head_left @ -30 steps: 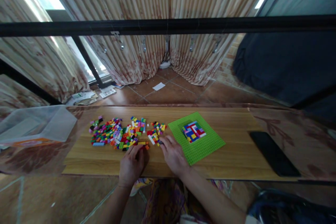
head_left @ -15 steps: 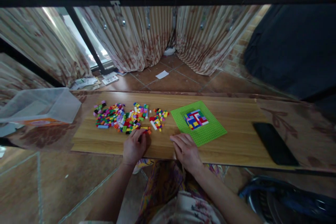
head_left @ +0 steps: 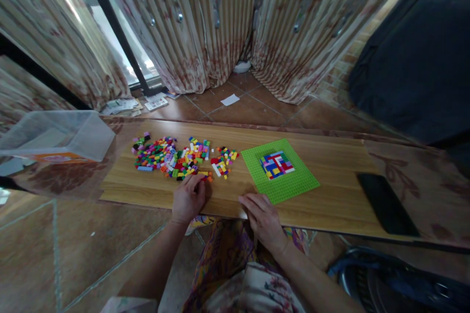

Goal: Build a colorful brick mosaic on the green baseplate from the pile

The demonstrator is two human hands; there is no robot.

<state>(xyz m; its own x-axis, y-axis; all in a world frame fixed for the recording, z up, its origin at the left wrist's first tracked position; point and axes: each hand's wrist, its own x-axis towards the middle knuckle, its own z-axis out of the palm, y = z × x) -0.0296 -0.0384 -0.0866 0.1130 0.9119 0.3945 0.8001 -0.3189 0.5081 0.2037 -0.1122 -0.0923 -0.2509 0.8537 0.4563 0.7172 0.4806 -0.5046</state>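
My left hand [head_left: 188, 199] rests at the near side of the loose bricks, thumb and fingers closed together. A bit of red shows at its fingertips; whether that is a brick in the pinch or one lying behind, I cannot tell. Loose toy building bricks [head_left: 156, 154] in many colours spread out beyond this hand. My right hand [head_left: 263, 216] lies by the table's near edge, fingers stretched and loosely curved, with nothing seen in them. Just past it is a green baseplate [head_left: 286, 189], turned at an angle. A block of joined bricks [head_left: 277, 165], red, white, blue and yellow, sits on the plate.
A clear plastic bin [head_left: 79, 132] stands at the left end of the wooden board [head_left: 330, 205]. Toward the right end lies a flat black object [head_left: 387, 205], phone-like in shape. Behind the table are curtains [head_left: 176, 49] and a tiled floor [head_left: 264, 93] with papers on it.
The camera view has shifted slightly, so the scene sits a little differently in the frame. Both hands keep nearly the same places on the table, and the bricks look unchanged.
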